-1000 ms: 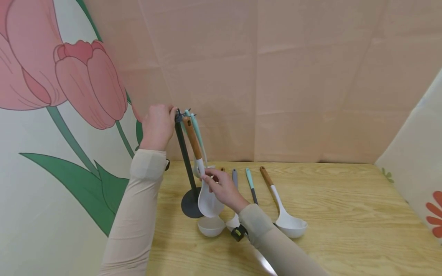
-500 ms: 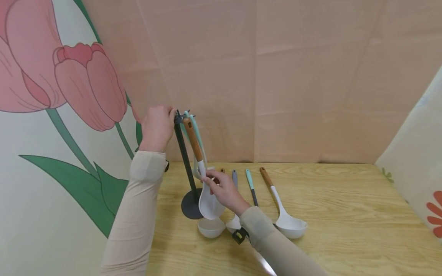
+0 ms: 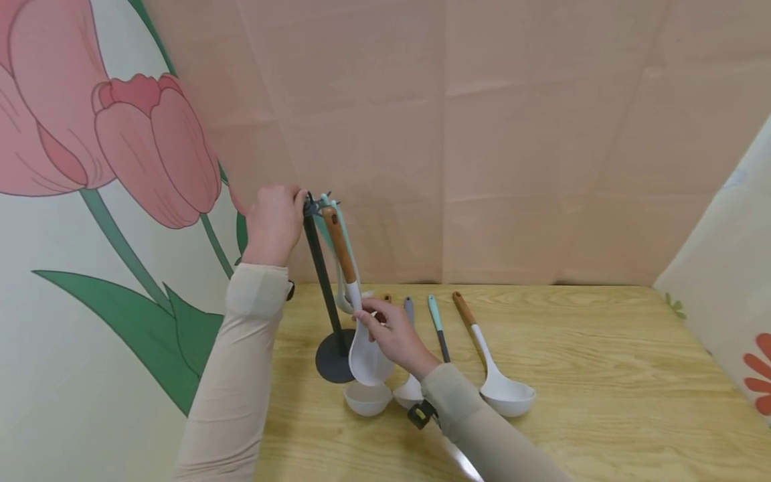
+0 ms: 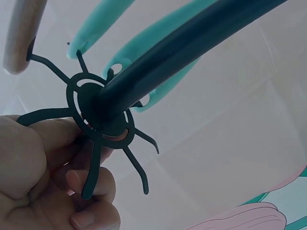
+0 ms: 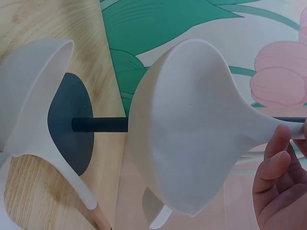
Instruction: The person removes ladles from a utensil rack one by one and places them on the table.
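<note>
At the upper left of the head view, my left hand grips the top of a black utensil stand, whose curved hooks spread out in the left wrist view. My right hand pinches the white neck of a ladle with a brown handle. Its handle end meets one hook's tip; whether the hook passes through the hole I cannot tell. Turquoise-handled utensils hang on neighbouring hooks. In the right wrist view the ladle's wide bowl faces the camera.
Below the held ladle, another white ladle lies on the wooden table. To the right lie a grey-handled utensil, a turquoise-and-black one and a brown-handled white ladle. A flowered panel borders the left side.
My right hand and the ladle have shifted slightly right and down, and the handle's end stands a little farther from the stand's pole. My left hand keeps its hold almost still.
</note>
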A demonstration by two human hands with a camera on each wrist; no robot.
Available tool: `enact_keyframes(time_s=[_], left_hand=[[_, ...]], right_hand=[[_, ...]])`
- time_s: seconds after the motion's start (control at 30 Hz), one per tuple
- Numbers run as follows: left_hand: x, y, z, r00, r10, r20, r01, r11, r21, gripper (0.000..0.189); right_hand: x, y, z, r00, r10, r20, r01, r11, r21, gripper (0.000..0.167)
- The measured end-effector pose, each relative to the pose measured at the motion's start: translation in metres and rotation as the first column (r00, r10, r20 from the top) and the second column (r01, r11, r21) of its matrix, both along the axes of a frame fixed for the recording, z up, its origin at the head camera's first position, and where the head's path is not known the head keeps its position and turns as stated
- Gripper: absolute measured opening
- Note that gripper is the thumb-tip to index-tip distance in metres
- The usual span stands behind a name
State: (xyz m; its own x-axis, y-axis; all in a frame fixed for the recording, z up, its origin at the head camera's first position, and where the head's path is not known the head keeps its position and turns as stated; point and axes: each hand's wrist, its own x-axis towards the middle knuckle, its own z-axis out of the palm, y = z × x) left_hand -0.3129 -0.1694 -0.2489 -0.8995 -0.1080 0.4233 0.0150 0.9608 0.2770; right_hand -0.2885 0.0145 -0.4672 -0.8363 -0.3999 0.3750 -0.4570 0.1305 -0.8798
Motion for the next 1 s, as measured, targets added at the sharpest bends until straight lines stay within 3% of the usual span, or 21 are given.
enact_keyframes(time_s=[0.43,1.0], left_hand=[[-0.002,0.001,-0.001,1.000,-0.013,-0.012,0.013,1.000,-0.005,0.036],[0.000,0.000,-0.001,1.000,-0.007,-0.017,0.007,1.000,-0.005,0.035]], right_hand=[[0.008,0.011,0.000,1.000,-0.010,-0.013,0.010,1.000,-0.017,0.021],[0.014,0.038,-0.015,0.998,-0.059,0.010,0.059,0.998,0.010,0.023]])
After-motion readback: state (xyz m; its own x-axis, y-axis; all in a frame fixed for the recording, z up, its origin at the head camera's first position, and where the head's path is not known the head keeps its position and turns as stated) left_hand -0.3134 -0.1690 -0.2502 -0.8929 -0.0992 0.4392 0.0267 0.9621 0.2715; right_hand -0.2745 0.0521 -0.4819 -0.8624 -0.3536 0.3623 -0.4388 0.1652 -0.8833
